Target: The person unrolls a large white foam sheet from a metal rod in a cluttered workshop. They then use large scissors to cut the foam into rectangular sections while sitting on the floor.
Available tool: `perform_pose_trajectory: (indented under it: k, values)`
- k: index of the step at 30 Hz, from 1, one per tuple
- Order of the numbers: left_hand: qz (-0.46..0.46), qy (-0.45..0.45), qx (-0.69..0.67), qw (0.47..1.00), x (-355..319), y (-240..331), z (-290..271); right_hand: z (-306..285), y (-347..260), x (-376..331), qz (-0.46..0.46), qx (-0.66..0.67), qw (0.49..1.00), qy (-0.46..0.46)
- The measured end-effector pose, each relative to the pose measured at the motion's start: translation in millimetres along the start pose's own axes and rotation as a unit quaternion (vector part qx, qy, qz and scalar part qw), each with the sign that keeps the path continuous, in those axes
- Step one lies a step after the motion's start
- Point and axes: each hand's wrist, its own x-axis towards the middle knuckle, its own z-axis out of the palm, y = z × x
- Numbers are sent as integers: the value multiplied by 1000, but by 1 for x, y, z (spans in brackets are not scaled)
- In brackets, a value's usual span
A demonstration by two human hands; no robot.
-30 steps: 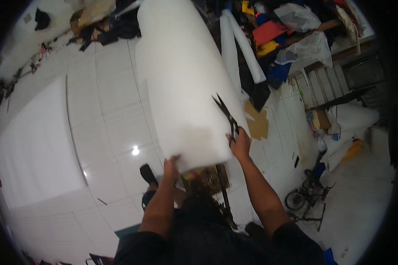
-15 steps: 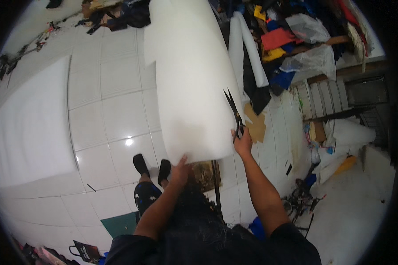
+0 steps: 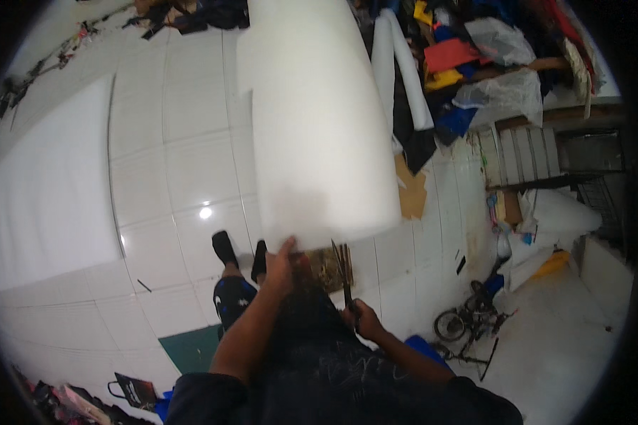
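Note:
A long white padded sheet or roll stretches away from me, its near end just before my body. At the near left corner of that end, my left hand has its fingers closed on the edge; the underside of the grip is hidden. My right hand is wrapped round the handles of black scissors. Their blades point away from me, with the tips just short of the sheet's near edge. Whether the blades are parted is hard to make out against the worn brown board beneath.
Another white sheet lies flat on the tiled floor at left. Coloured scraps and clear plastic are heaped at far right, near narrow white rolls. A brown cardboard piece lies beside the sheet. A bicycle is at right.
My right hand has drawn the scissors back toward my body, off the sheet's right side to below its near edge. My left hand stays at the near left corner.

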Motion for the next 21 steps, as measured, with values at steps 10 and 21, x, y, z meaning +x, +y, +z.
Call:
perform_pose_trajectory:
  k: [10,21]
  values:
    - [65,-23,-28,997,5,-3,-6,11,-67,-25,58,-83,991,-90]
    - [-17,-30,-23,999,-16,15,12,45,-27,51,-85,-19,996,-6]
